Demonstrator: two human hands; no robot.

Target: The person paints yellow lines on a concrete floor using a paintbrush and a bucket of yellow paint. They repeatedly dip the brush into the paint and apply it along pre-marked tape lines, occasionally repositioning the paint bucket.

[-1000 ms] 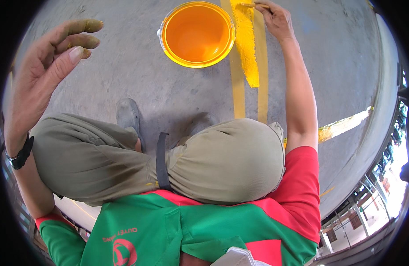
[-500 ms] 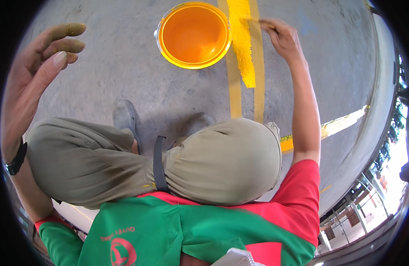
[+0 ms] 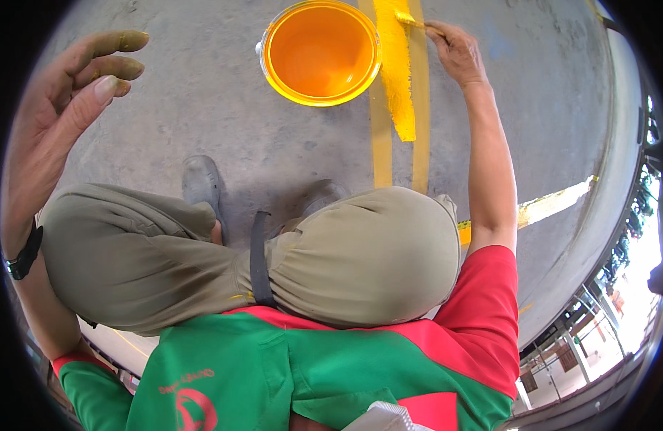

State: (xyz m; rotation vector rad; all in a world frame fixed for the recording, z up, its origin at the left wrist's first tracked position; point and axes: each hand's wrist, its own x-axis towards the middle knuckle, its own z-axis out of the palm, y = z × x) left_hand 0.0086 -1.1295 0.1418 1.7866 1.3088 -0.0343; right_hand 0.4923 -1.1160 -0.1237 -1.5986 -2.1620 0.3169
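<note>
My right hand (image 3: 458, 54) grips the handle of a paintbrush (image 3: 409, 19), whose yellow bristles rest on a wet yellow paint stripe (image 3: 397, 86). Strips of tan masking tape (image 3: 421, 154) border that stripe on both sides. Just left of the stripe stands a paint bucket (image 3: 320, 54), coated orange-yellow inside, with a bright yellow rim. My left hand (image 3: 87, 90) is raised at the far left, apart from everything. Its fingers are curved and spread from the thumb, with paint smudges on them and nothing held.
Grey concrete floor (image 3: 159, 100) surrounds the bucket. Below it are my shoes (image 3: 202, 183) and my bent knees (image 3: 367, 251). On the right, another yellow and white line (image 3: 557, 205) crosses the floor toward a pale kerb-like edge (image 3: 618, 136).
The brush has shifted slightly up along the stripe, and its bristles show more clearly. Bucket and stripe sit slightly higher and further right in view. My left hand stays raised.
</note>
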